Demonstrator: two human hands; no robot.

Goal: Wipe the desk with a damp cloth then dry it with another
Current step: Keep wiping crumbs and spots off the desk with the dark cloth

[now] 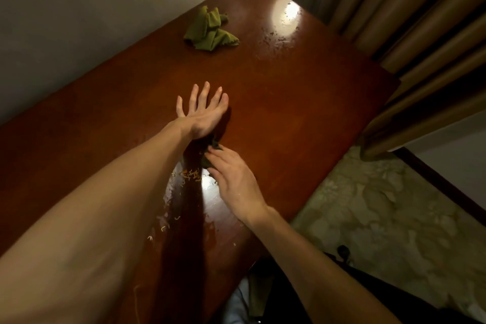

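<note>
The left hand (202, 113) is held out over the middle of the reddish-brown wooden surface (302, 118), its fingers (203, 93) straight and slightly spread, with nothing held; whether its edge is laid on the wood or kept just above it cannot be told. A dark cloth (215, 145) is seen just below that wrist, bunched small and mostly hidden between the two hands, so its colour and shape are hard to make out. The right hand (234, 179) is laid against it with bent fingers (214, 153) touching the fabric; the thumb is hidden, so a pinch cannot be told from a mere press. A crumpled green cloth (210, 31) is left on the far part of the surface, near the wall (79, 21), well apart from both hands.

Two bright patches of glare are reflected in the wood, one far off (285, 18) ringed by droplets (273, 41), one (210, 192) beside the right hand. Pale curled specks (190, 175) are scattered beside the left forearm; whether they are crumbs or streaks of water cannot be told. Tan curtains (420, 34) are hung at the right, a mottled stone-patterned floor (381, 218) is seen below them, and something dark (289, 297), cut off by the lower edge, is left unclear
</note>
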